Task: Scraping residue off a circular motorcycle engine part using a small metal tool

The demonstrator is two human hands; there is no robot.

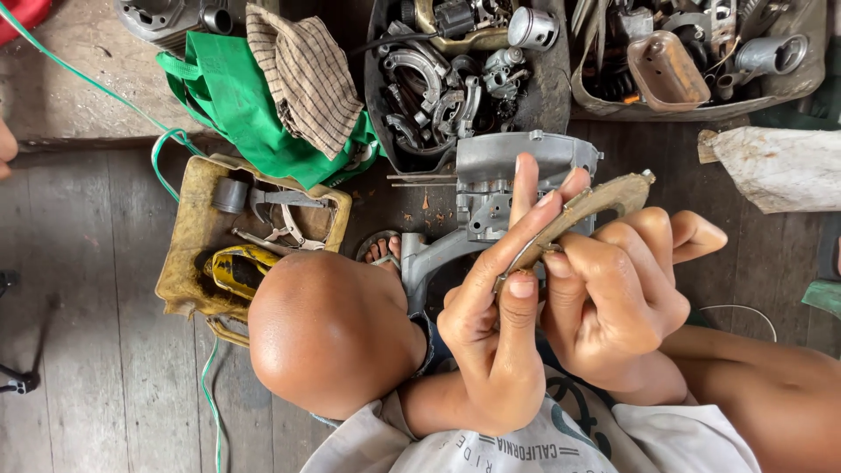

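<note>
Brake shoe (585, 207) | long axis lower-left to upper-right | both hands gripping

Green bag (229, 98) — brown checked cloth (304, 77) (yellowed tray (188, 236)).

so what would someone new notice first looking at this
First the two bare hands in the middle: the left hand and right hand both grip a curved, worn brake shoe held up close to the camera. Just behind it a grey metal engine casing lies on the dark plank floor. Along the top edge sit trays of greasy metal parts, with a green bag to their left.
</note>
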